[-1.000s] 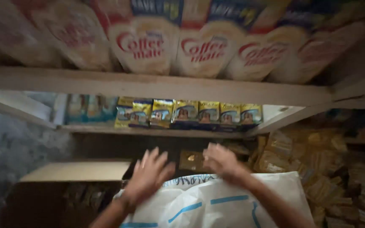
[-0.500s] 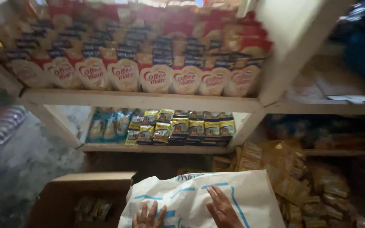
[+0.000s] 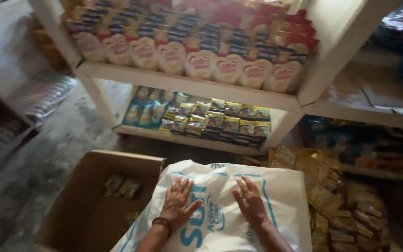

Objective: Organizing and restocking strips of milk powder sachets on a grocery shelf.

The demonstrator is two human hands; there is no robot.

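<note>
The large white sack with blue lettering lay at six o'clock in the head view, bulging and apparently full; it rested partly against the right wall of an open cardboard box. The left hand lay flat on its upper face, fingers spread and open, clamped on nothing; a dark band circled that wrist. The right hand pressed down just beside it toward four o'clock, palm down, fingers likewise splayed and gripping nothing; both palms touched the sack and neither closed on it.

The box at eight o'clock held only a few small packets on its floor; most of it showed bare cardboard. At four o'clock yellow sachets were heaped near the sack's edge. At twelve o'clock a white shelf carried rows of red-and-cream pouches; the shelf below held small dark-and-yellow packets.

As a judgement: the sack seemed set down and steadied but unopened, with no seam torn that I could see; the box stood nearly empty.
</note>
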